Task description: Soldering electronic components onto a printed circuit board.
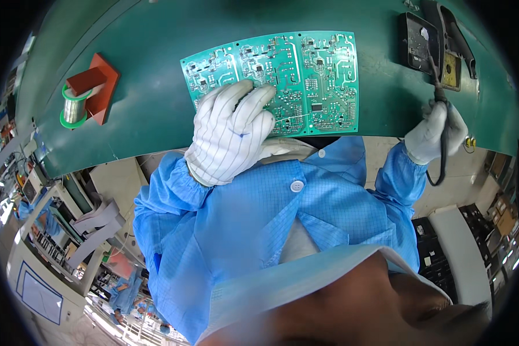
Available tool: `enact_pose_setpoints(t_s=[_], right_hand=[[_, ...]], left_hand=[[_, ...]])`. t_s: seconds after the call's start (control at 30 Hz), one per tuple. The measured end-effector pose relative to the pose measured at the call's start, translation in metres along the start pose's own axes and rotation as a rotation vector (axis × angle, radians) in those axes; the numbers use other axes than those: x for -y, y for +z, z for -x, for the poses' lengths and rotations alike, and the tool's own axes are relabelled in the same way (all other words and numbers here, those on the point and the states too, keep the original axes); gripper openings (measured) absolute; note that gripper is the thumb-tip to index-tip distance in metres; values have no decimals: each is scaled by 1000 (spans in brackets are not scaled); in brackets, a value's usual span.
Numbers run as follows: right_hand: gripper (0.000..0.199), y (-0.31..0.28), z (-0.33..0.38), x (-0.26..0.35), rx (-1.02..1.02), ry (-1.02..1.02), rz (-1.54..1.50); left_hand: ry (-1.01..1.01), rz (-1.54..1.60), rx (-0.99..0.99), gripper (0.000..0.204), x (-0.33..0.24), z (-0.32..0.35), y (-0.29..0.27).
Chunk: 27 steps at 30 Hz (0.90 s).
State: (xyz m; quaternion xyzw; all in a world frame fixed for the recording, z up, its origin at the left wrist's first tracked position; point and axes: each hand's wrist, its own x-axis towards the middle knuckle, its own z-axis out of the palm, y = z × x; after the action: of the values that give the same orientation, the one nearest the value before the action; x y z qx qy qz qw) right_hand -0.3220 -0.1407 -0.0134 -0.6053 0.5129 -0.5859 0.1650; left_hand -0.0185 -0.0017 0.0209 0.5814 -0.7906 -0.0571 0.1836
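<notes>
A green circuit board panel [328, 69] lies on the bench in front of me, with small chips and traces across its sections. My left hand [230, 132], in a striped white glove, rests over its lower left part. Between the thumb and fingers of that hand a thin solder wire [293, 119] sticks out to the right, above the board. Off to the right, my gloved right hand [435, 132] is closed around a soldering iron [439, 94]. The iron points away from me, its tip at the black tray [412, 53], and its dark cable loops down beside the hand.
A green bench top [150, 86] carries everything. At left a solder wire spool [75, 108] sits on a red-brown holder [105, 86]. At far right are a black iron stand [460, 43] and a yellowish sponge [451, 74]. Other people work in the background at lower left.
</notes>
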Motion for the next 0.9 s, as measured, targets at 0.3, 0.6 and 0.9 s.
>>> enact_pose_setpoints(t_s=[0.3, 0.6, 0.9], right_hand=[[20, 41, 8, 34, 95, 193, -241], [15, 44, 8, 27, 84, 275, -245], [17, 39, 9, 22, 112, 226, -290]], left_hand=[[1, -87, -58, 43, -3, 5, 16], [-8, -103, -49, 40, -3, 8, 19], [-23, -99, -38, 32, -4, 10, 20]])
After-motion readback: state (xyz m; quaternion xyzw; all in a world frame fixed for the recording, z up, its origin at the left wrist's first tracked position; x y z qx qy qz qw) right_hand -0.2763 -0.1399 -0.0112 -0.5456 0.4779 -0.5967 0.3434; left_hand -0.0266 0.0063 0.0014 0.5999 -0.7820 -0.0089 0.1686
